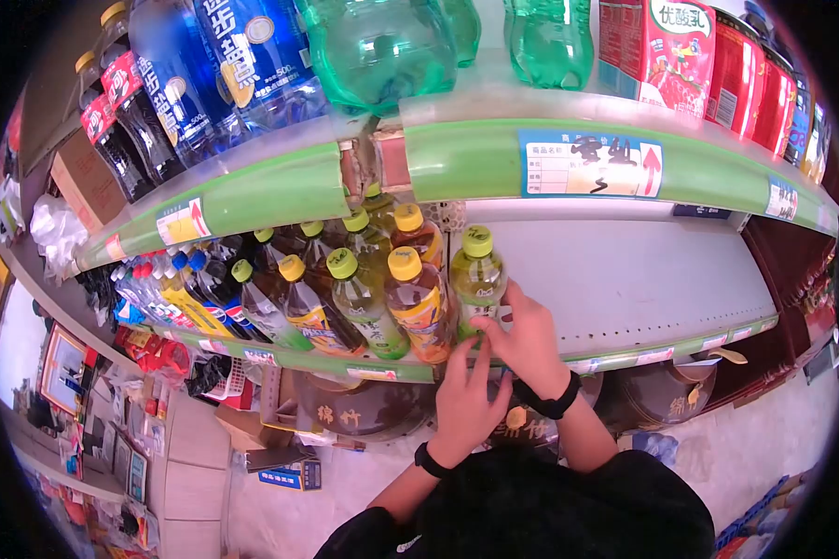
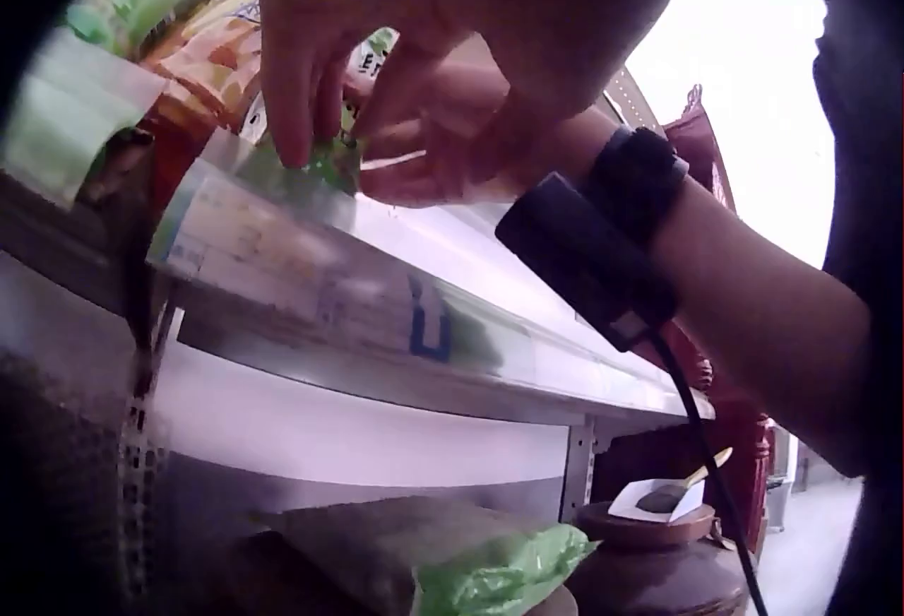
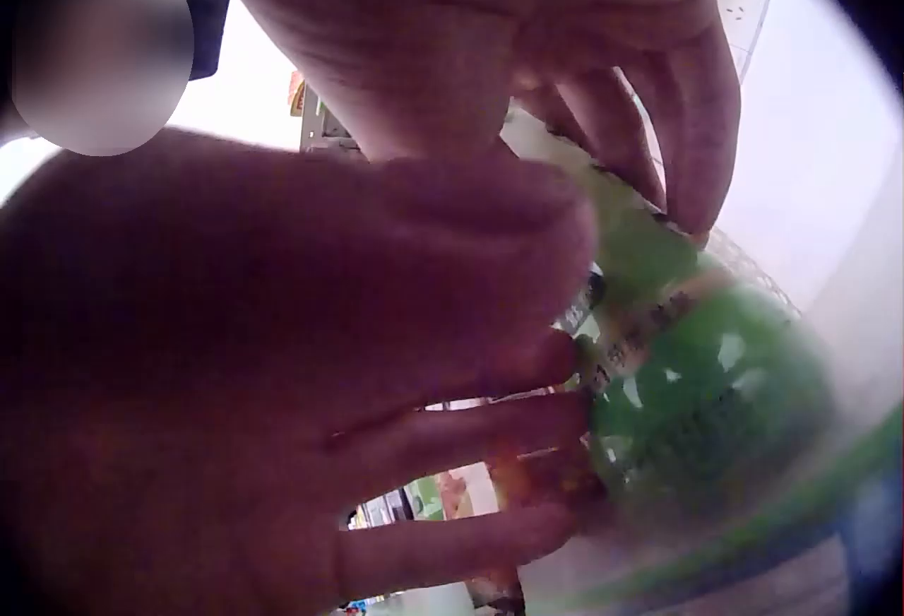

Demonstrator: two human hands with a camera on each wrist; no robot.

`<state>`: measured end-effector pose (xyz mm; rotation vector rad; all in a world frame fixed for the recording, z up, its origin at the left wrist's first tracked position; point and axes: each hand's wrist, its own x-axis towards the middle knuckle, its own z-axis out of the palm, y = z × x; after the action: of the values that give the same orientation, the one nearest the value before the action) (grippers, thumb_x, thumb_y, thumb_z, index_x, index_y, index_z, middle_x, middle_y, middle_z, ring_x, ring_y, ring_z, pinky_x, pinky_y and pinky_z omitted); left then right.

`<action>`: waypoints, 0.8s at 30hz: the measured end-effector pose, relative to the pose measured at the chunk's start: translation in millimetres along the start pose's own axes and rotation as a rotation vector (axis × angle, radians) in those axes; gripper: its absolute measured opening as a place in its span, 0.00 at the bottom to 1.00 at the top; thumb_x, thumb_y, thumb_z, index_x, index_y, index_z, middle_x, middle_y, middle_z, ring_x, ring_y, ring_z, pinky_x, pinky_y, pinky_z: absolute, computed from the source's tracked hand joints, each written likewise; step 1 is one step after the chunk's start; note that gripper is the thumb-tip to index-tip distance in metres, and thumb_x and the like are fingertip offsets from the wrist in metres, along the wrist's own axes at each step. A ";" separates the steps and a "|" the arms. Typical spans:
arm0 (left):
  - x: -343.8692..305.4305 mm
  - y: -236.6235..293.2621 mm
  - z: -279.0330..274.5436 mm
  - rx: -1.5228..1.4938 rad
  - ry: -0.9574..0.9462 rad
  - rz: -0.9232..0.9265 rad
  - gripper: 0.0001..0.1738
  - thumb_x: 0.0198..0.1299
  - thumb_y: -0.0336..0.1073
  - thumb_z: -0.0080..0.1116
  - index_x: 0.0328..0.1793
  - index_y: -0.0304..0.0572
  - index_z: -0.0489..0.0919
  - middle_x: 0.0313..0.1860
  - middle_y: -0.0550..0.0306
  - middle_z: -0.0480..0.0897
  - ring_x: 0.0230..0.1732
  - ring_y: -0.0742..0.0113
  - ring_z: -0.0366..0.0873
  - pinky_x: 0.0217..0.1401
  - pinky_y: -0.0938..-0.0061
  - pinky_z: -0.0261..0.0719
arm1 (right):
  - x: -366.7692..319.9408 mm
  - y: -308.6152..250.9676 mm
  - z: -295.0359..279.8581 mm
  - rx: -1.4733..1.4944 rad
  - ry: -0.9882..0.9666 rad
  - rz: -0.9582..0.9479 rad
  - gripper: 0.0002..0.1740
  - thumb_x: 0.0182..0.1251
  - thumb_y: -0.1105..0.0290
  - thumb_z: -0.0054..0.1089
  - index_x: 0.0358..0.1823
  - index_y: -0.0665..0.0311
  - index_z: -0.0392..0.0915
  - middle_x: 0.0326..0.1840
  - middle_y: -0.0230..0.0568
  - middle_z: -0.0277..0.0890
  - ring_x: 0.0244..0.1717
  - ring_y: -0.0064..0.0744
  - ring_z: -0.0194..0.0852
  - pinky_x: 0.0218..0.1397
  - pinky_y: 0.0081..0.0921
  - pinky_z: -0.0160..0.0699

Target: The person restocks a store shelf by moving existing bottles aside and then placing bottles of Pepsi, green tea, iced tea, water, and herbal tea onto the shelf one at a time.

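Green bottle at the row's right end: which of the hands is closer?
Right. The right hand grips the bottle low down; the left hand lies just below, at the shelf edge.

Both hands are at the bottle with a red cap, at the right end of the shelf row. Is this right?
No: the head view shows the cap of that bottle is green, not red. Left hand and right hand are at it, rightmost in the row.
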<state>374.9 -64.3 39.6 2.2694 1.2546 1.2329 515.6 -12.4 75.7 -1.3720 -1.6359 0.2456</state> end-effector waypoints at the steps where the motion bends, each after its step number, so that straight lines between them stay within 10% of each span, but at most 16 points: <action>1: 3.0 1.7 -1.0 0.025 -0.031 0.007 0.35 0.60 0.37 0.73 0.71 0.30 0.76 0.70 0.33 0.73 0.63 0.40 0.78 0.62 0.56 0.81 | 3.2 0.3 -1.4 -0.018 -0.007 0.025 0.36 0.62 0.60 0.76 0.67 0.69 0.71 0.39 0.60 0.83 0.41 0.64 0.84 0.43 0.50 0.82; 17: 1.1 -5.1 23.2 0.061 -0.013 0.187 0.19 0.62 0.37 0.69 0.56 0.35 0.83 0.74 0.34 0.73 0.69 0.33 0.73 0.74 0.43 0.70 | -5.2 41.4 12.5 0.130 -0.023 0.048 0.29 0.67 0.72 0.66 0.67 0.71 0.70 0.53 0.66 0.80 0.55 0.68 0.77 0.60 0.52 0.77; 21: -32.6 -11.7 15.9 -0.168 0.038 0.160 0.19 0.61 0.35 0.68 0.58 0.37 0.82 0.67 0.38 0.77 0.67 0.40 0.77 0.70 0.51 0.78 | -22.4 53.1 23.4 0.320 -0.049 0.231 0.29 0.74 0.77 0.60 0.75 0.71 0.68 0.64 0.53 0.79 0.63 0.39 0.80 0.58 0.35 0.86; 24: -74.8 -22.2 4.4 -0.168 0.023 0.100 0.15 0.63 0.37 0.66 0.53 0.38 0.81 0.60 0.41 0.79 0.61 0.41 0.79 0.64 0.51 0.80 | -22.3 75.5 31.6 0.118 -0.001 0.186 0.33 0.78 0.72 0.60 0.80 0.73 0.63 0.72 0.58 0.74 0.68 0.43 0.77 0.64 0.35 0.84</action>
<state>346.1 -109.9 -17.0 2.2249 1.0143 1.3483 539.5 7.7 -3.1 -1.4344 -1.4716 0.4453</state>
